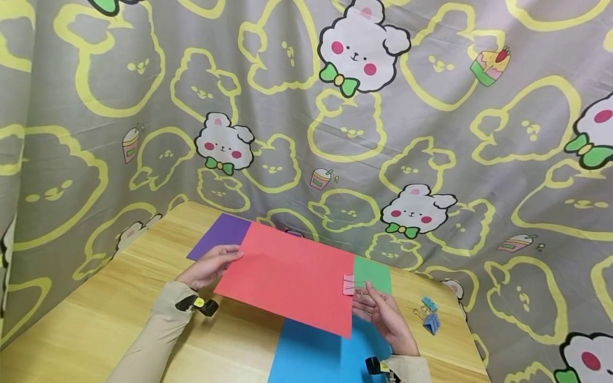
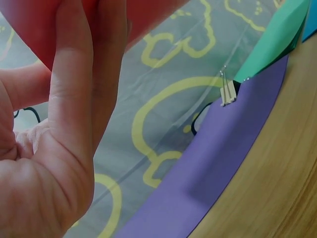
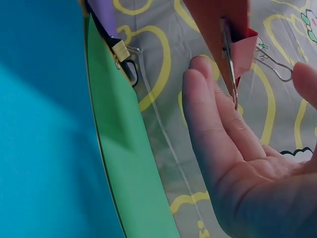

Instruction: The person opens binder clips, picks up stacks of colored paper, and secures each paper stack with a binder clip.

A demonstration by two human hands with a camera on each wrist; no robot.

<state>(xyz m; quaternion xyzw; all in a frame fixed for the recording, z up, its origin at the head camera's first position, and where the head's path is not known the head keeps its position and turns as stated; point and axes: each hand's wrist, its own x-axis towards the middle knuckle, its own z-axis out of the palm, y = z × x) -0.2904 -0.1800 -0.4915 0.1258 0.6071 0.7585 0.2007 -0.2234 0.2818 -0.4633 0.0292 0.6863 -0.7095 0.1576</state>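
A red sheet of paper (image 1: 292, 279) is held up, tilted, above the table. My left hand (image 1: 210, 268) pinches its left edge, thumb on one face and fingers on the other; the left wrist view shows the fingers (image 2: 74, 84) lying along the sheet. A pink binder clip (image 1: 348, 285) sits on the sheet's right edge, with its wire handles sticking out. My right hand (image 1: 385, 319) is at those handles, its fingers fairly straight. The right wrist view shows the thumb apart from the clip and the fingers (image 3: 208, 119) beside one wire handle (image 3: 230, 64).
Beneath and behind lie a purple sheet (image 1: 217, 235), a green sheet (image 1: 371, 274) and a blue sheet (image 1: 306, 351). A pale binder clip (image 2: 228, 93) sits where purple meets green. Blue binder clips (image 1: 432, 323) lie on the wooden table (image 1: 96, 308) at right. A patterned curtain (image 1: 287, 106) hangs behind.
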